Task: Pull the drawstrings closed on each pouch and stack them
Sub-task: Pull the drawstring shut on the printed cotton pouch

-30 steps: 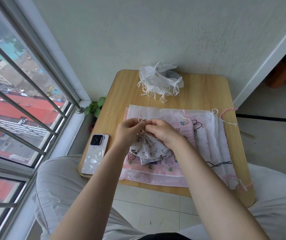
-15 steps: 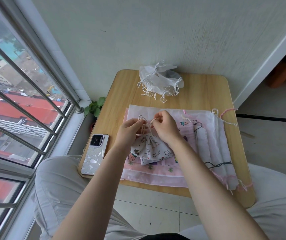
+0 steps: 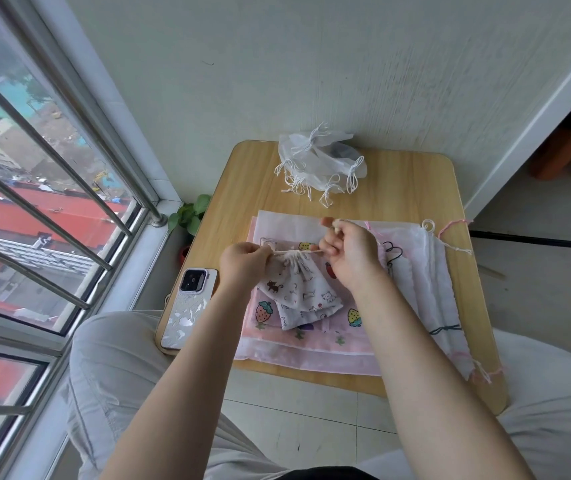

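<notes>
A small white pouch with a cat print hangs over the middle of the table, its mouth gathered tight. My left hand pinches the drawstring on the pouch's left side. My right hand grips the drawstring on the right, and the cord runs taut between both hands. Under the pouch lies a flat layer of larger pink and white pouches, some with strawberry prints. A pile of sheer white pouches with loose white cords sits at the table's far edge.
The small wooden table stands against a wall, with a barred window on the left. A phone in a silver case lies on the table's left front corner. A green plant sits at floor level beside the table. My knees flank the near edge.
My hands have moved apart, left hand leftwards and right hand rightwards, pulling the drawstrings sideways. The pouch's mouth has gone from loose to tightly gathered, and the pouch has lifted a little.
</notes>
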`<action>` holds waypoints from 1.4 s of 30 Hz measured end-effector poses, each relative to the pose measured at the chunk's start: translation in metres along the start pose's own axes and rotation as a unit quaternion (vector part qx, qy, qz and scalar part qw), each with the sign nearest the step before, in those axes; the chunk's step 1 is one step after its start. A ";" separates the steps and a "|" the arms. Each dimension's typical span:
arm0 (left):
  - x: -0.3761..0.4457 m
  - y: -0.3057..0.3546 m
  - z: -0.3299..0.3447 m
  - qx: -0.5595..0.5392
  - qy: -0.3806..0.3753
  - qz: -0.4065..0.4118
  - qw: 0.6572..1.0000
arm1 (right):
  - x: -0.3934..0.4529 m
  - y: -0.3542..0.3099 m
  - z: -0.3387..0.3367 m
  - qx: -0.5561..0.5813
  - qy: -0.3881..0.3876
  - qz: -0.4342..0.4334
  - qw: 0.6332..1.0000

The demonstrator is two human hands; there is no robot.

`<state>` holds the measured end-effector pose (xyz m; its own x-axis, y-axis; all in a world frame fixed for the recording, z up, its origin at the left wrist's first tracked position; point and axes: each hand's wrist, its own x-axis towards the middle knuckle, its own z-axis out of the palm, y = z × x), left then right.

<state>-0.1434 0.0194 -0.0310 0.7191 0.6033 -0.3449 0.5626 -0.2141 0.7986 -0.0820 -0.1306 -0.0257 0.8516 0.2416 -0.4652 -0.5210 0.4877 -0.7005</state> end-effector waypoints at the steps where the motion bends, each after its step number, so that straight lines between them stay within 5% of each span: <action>1: 0.000 0.000 -0.001 0.005 -0.001 0.006 1.000 | 0.000 0.000 0.000 -0.048 0.017 -0.019 0.999; 5: -0.001 -0.002 -0.006 -0.013 -0.011 0.035 0.999 | -0.005 -0.009 0.001 -0.307 0.000 -0.077 0.949; 11: 0.000 0.001 -0.010 -0.018 -0.044 0.080 0.996 | -0.014 -0.021 0.004 -0.683 -0.143 -0.029 0.716; 13: 0.001 0.003 -0.009 0.019 -0.014 0.080 0.996 | -0.015 -0.019 0.008 -0.714 -0.152 -0.024 0.683; 15: 0.003 0.001 -0.010 0.087 0.061 0.087 0.991 | -0.016 -0.017 0.009 -0.693 -0.147 -0.049 0.704; 17: 0.005 -0.002 -0.013 0.139 0.127 0.180 0.965 | -0.018 -0.016 0.011 -0.675 -0.146 -0.070 0.719; 19: 0.005 0.001 -0.016 0.131 0.061 0.284 0.948 | -0.020 -0.017 0.012 -0.672 -0.140 -0.085 0.722; 22: 0.004 0.011 -0.017 0.166 -0.123 0.273 0.939 | -0.021 -0.019 0.012 -0.663 -0.133 -0.097 0.731; 27: 0.006 0.014 -0.021 0.332 -0.040 0.291 0.896 | -0.023 -0.022 0.011 -0.690 -0.125 -0.108 0.705; 29: 0.004 0.020 -0.025 0.298 -0.072 0.274 0.912 | -0.023 -0.023 0.010 -0.711 -0.121 -0.101 0.686; 32: 0.000 0.030 -0.028 0.099 -0.196 0.185 0.958 | -0.022 -0.019 0.009 -0.724 -0.120 -0.092 0.673; 36: -0.003 0.024 -0.024 -0.015 -0.288 0.144 0.947 | -0.022 -0.013 0.010 -0.718 -0.131 -0.086 0.678; 39: -0.004 0.017 -0.018 -0.035 -0.272 0.134 0.952 | -0.019 -0.012 0.009 -0.720 -0.137 -0.080 0.676; 42: -0.006 0.017 -0.014 -0.011 -0.182 0.147 0.972 | -0.019 -0.018 0.006 -0.647 -0.151 -0.065 0.745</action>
<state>-0.1439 0.0236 -0.0088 0.9468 0.2055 -0.2477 0.3038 -0.3169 0.8985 -0.0884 -0.1389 -0.0012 0.7716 0.5365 -0.3416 0.1141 -0.6451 -0.7555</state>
